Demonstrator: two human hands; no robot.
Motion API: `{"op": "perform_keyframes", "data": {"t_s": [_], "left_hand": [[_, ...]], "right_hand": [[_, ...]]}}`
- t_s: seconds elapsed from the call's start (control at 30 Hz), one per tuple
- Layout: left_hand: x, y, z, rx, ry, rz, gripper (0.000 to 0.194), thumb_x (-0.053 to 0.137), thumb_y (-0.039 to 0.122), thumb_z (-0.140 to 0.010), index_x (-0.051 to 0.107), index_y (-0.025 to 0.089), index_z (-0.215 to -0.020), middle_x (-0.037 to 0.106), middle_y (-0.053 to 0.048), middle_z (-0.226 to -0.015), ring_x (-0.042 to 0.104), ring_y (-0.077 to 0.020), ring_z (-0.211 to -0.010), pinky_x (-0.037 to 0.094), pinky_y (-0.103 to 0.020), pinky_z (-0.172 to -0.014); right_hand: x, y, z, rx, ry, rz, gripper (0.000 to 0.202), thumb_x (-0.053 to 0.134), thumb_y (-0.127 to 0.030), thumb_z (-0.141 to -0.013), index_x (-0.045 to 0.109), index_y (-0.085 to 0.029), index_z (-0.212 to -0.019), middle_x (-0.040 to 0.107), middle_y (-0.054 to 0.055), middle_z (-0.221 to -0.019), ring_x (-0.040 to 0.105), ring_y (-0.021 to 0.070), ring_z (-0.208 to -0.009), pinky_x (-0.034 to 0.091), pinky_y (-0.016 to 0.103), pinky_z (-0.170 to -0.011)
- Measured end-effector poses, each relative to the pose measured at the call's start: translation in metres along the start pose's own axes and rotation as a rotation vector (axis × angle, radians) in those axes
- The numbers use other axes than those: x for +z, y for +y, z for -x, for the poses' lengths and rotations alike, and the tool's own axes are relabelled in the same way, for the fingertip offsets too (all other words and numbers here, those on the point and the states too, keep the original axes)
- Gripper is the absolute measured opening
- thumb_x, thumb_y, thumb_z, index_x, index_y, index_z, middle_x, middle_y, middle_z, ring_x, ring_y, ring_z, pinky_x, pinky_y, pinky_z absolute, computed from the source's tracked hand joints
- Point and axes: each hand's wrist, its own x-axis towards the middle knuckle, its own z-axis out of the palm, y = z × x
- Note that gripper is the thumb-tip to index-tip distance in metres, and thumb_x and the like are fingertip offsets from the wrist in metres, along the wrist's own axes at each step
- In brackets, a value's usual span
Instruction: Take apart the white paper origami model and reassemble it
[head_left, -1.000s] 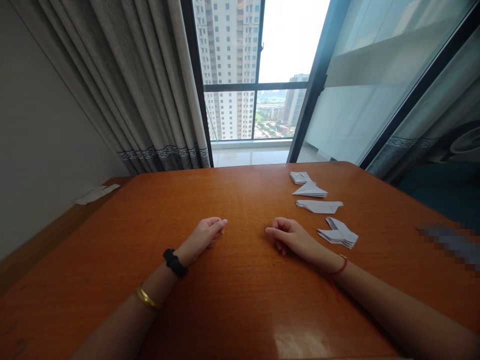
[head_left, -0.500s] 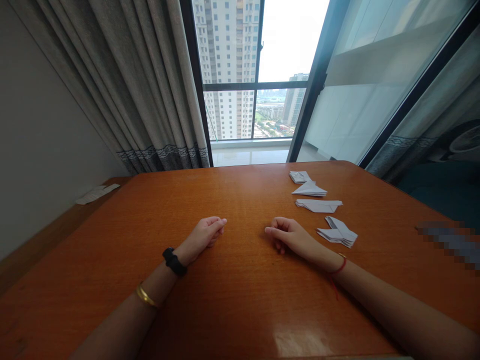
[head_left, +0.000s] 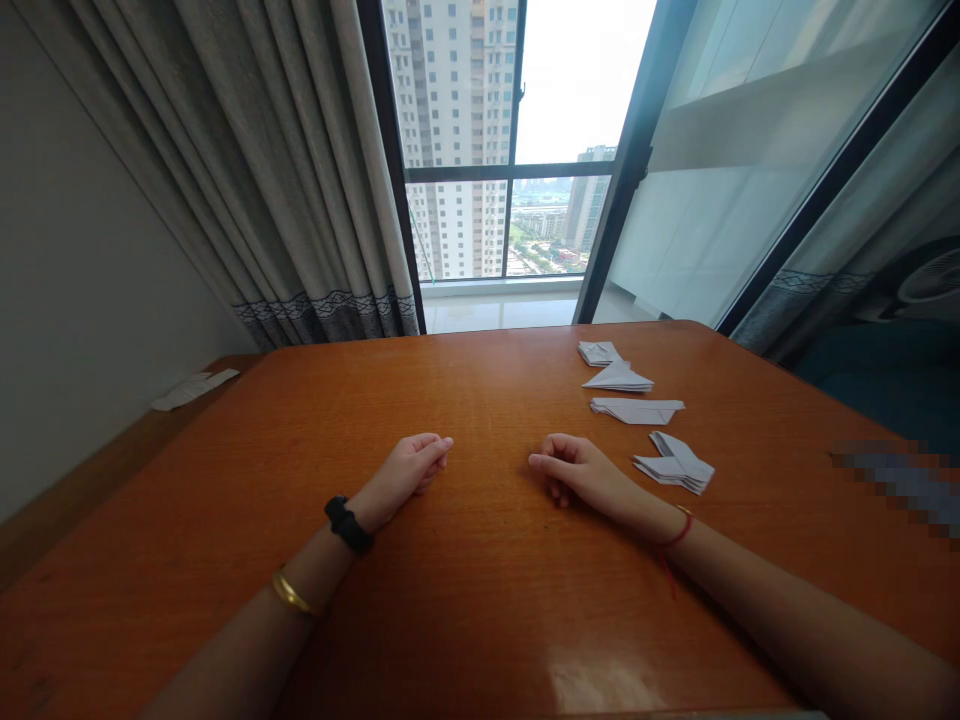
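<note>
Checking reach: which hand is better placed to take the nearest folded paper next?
Right, I'd judge: the right hand lies close to that folded paper, no object visible in it; the left hand is farther away.

Daylight comes in at the window; we see blown-out sky, dim left wall. Glare on the tabletop's near edge, soft shadow by the right hand. We get wide-angle stretch at the edges, a pixelated patch far right.
</note>
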Motion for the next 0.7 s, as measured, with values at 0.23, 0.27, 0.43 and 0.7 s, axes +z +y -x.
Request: {"op": "perform_keyframes", "data": {"t_s": [0.23,0.27,0.43,0.7], "left_hand": [[-0.0007,0.0,0.0001,0.002,-0.001,0.001,0.035,0.057,0.046,-0.083,0.044,0.018,-0.068,0.026,0.011,-0.048,0.015,-0.0033,-0.04,0.008,-0.021,-0.04],[-0.0007,0.0001,0.0002,0.003,-0.001,0.001,0.035,0.057,0.046,-0.083,0.044,0.018,-0.068,0.026,0.011,-0.048,0.015,-0.0033,-0.04,0.008,-0.021,-0.04],[-0.0001,0.0003,-0.0001,0.002,-0.003,-0.002,0.036,0.057,0.047,-0.083,0.044,0.018,-0.067,0.026,0.011,-0.048,0.016,-0.0033,-0.04,0.008,-0.021,-0.04],[0.0005,0.0014,0.001,-0.001,-0.002,0.004,0.036,0.058,0.047,-0.082,0.044,0.018,-0.067,0.026,0.011,-0.048,0.016,-0.0033,-0.039,0.008,-0.021,-0.04]], "right_hand": [[-0.0007,0.0006,0.0001,-0.005,0.001,-0.003,0.037,0.063,-0.049,-0.078,0.044,-0.02,-0.067,0.053,-0.005,-0.047,0.049,0.0078,-0.04,0.036,0.018,-0.039],[-0.0009,0.0007,0.0002,-0.005,0.0,-0.005,0.037,0.063,-0.049,-0.078,0.044,-0.02,-0.067,0.053,-0.005,-0.047,0.049,0.0077,-0.04,0.036,0.018,-0.039],[-0.0015,0.0007,0.0005,-0.003,-0.009,0.003,0.036,0.062,-0.048,-0.079,0.045,-0.019,-0.067,0.054,-0.005,-0.049,0.05,0.0079,-0.041,0.038,0.018,-0.04],[-0.0013,0.0002,0.0001,-0.005,-0.011,0.014,0.034,0.062,-0.047,-0.08,0.045,-0.019,-0.067,0.054,-0.005,-0.048,0.05,0.0077,-0.041,0.037,0.018,-0.04]]}}
